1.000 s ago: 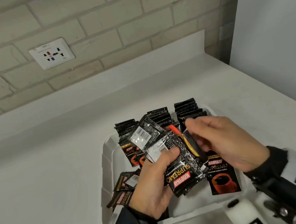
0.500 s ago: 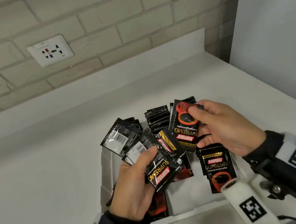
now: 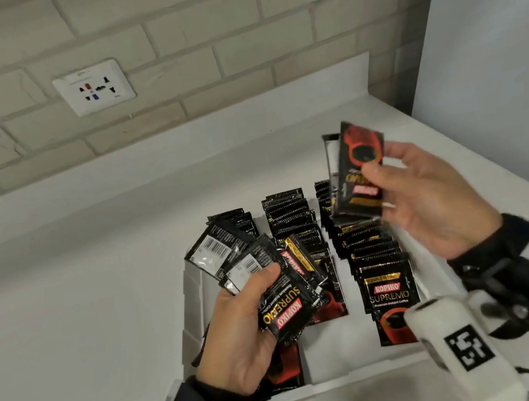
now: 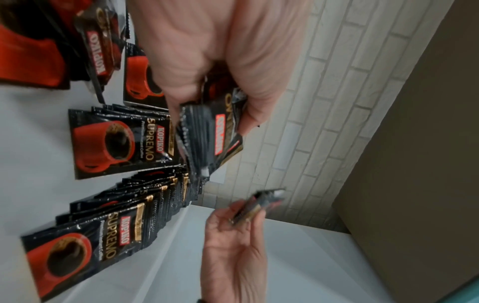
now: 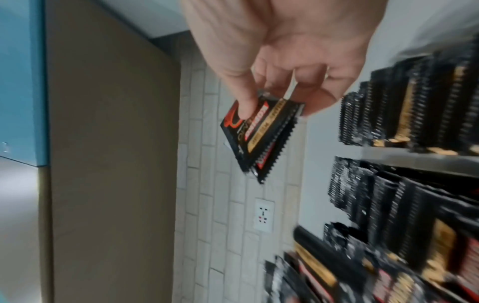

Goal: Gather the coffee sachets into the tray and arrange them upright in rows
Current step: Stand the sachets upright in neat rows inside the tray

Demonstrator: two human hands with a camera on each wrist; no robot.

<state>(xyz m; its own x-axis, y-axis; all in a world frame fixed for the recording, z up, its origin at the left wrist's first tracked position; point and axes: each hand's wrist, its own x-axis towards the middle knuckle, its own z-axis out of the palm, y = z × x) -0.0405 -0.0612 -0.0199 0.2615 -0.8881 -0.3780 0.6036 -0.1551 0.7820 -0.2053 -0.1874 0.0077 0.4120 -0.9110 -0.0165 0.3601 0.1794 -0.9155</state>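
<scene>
Left hand (image 3: 239,336) clamps fanned bunch of sachets (image 3: 268,279) over tray (image 3: 191,302) near-left corner. Three upright rows (image 3: 290,220) fill tray middle to far. Right hand (image 3: 430,205) pinches pair of sachets (image 3: 358,175) above far-right row. Step: sorting, feeding rows. Next: turn pair upright, slot into right row. Open room near tray front; right rim close.

Even, soft indoor light, perhaps from overhead, gives faint shadows on the white desk (image 3: 69,335). Head view is sharp centrally, bowed at edges; both wrist views are motion-blurred and strongly distorted.
</scene>
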